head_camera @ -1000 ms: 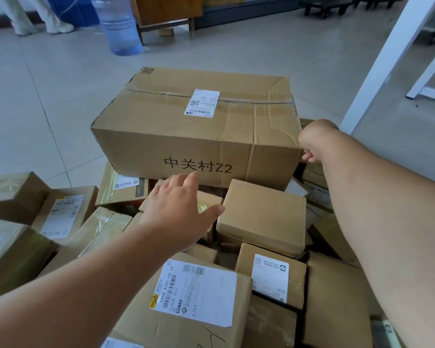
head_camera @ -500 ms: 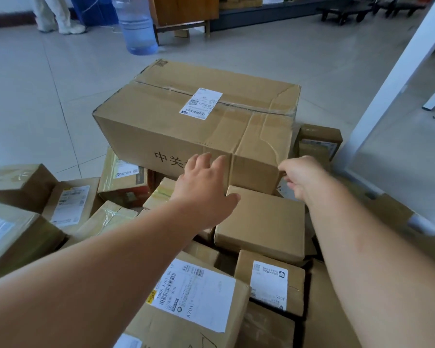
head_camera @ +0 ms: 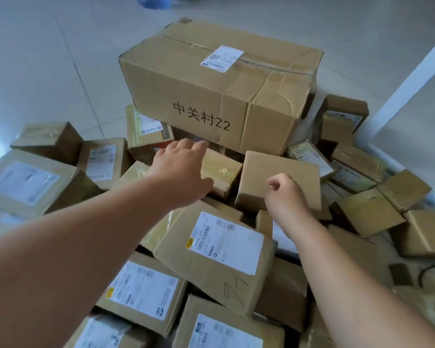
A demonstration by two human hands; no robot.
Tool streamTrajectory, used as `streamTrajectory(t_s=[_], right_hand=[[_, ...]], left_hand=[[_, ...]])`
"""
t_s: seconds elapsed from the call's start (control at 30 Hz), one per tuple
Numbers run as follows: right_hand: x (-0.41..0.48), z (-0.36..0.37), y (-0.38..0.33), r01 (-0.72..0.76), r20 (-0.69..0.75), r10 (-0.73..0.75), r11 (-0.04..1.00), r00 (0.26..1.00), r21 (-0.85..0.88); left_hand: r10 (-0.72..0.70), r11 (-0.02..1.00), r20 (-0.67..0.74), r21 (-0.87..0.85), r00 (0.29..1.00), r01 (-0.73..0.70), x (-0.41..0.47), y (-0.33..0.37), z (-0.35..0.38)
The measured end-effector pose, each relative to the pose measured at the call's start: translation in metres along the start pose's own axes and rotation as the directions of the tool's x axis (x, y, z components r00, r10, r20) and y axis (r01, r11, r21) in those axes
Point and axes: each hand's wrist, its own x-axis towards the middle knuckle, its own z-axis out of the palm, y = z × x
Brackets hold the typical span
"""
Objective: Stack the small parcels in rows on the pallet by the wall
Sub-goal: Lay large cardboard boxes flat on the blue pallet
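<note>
**Hands leave the big box for the small parcels**

Our left hand (head_camera: 183, 169) lies flat, fingers straight and thumb spread, on a tape-wrapped parcel (head_camera: 222, 172). It grips nothing yet. Our right hand (head_camera: 285, 194) hovers just beside it, over the near edge of a plain flat parcel (head_camera: 286, 167). Its fingers are curled in and we see nothing in them.

A second ago the right hand was up at the far right end of the large box (head_camera: 199, 79) and the left hung in the air. Both have since dropped to the parcels right in front of that box, and our view has tipped down with them. We judge the big box is done with for now and a small parcel is about to be picked.

Outward, the small parcels (head_camera: 141, 290) lie in a loose heap, tilted and overlapping, with the large box resting on its far side. The heap sits on a pale tiled floor (head_camera: 48, 59). A white table leg (head_camera: 409, 81) slants along the right edge, and a blue water bottle (head_camera: 153, 1) stands at the far edge. No pallet or wall is in view, so no rows have begun here.
</note>
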Motion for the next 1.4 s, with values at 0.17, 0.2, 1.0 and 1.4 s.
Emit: streamTrajectory(t_s=[0.17, 0.2, 1.0, 1.4], right_hand=[[-0.034, 0.037, -0.031, 0.281, 0.055, -0.302, 0.783, 0.952, -0.555], [-0.039, 0.046, -0.04, 0.315, 0.076, -0.339, 0.736, 0.938, -0.599], [-0.378, -0.025, -0.426, 0.477, 0.365, -0.309, 0.511, 0.878, -0.715], [-0.509, -0.072, -0.553, 0.526, 0.426, -0.309, 0.472, 0.85, -0.708]], left_hand=[[0.052, 0.987, -0.081, 0.156, 0.995, -0.039, -0.04, -0.074, -0.004], [0.062, 0.984, -0.096, 0.175, 0.993, -0.044, -0.046, -0.089, -0.005], [-0.247, 0.968, -0.11, 0.013, 0.963, 0.25, -0.373, -0.272, -0.396], [-0.271, 0.962, -0.101, 0.019, 0.957, 0.274, -0.482, -0.309, -0.566]])
